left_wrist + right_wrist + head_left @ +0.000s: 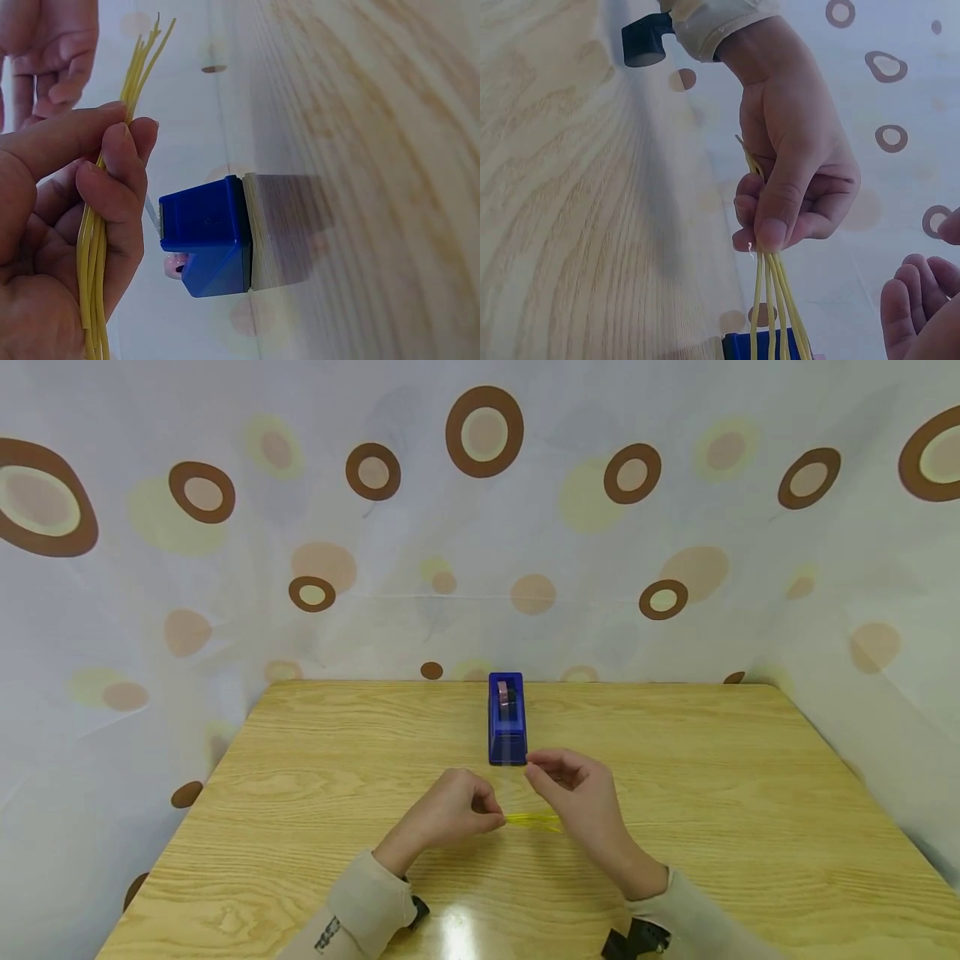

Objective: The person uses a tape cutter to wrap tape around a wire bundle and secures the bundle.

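My left hand [461,810] pinches a bundle of thin yellow strands [91,262] between thumb and curled fingers. The strands' loose ends [536,821] stick out past the fingertips toward my right hand [581,793]. That hand hovers beside them, fingers loosely bent and a gap between thumb and index finger, with nothing visible in the gap. Just beyond both hands stands a blue tape dispenser [507,747] with a small roll of tape [503,693] in it. From its toothed edge a clear tape strip [506,787] stretches toward the left hand and overlaps the strands in the head view.
The wooden table [337,735] carries the dispenser near its back edge. A pale curtain with brown rings [532,635] encloses the back and sides. Both wrists wear a black camera mount [637,937] below light sleeves [367,902].
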`<state>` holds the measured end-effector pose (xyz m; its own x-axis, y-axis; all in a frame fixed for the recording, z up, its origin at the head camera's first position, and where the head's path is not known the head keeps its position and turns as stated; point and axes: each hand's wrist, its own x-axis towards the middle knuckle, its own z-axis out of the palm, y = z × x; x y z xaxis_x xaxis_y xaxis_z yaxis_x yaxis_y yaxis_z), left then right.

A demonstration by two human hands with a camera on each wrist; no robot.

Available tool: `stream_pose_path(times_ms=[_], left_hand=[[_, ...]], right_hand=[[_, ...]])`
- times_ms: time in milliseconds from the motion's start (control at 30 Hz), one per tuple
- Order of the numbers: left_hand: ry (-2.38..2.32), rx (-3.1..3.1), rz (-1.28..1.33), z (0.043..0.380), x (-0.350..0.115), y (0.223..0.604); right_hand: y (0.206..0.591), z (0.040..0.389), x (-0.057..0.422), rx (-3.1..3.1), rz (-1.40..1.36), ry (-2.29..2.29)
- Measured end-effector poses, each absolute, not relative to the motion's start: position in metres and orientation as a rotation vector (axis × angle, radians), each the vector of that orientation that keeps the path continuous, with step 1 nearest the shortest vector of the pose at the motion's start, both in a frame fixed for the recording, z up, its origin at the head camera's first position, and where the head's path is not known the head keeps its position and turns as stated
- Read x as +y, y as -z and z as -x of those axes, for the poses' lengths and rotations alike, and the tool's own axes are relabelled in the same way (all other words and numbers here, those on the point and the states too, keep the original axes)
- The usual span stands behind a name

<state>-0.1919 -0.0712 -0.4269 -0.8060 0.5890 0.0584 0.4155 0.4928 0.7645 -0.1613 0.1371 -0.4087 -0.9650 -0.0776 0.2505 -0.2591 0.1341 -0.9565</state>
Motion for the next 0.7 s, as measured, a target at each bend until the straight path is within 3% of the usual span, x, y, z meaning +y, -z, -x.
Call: stream_pose_path(times_ms=[700], left_hand=[[-1.210, 2.512, -0.869, 0.192, -0.072, 0.425]], right_hand=[[0.430, 0.186, 0.139, -2.466, -0.404, -1.908]])
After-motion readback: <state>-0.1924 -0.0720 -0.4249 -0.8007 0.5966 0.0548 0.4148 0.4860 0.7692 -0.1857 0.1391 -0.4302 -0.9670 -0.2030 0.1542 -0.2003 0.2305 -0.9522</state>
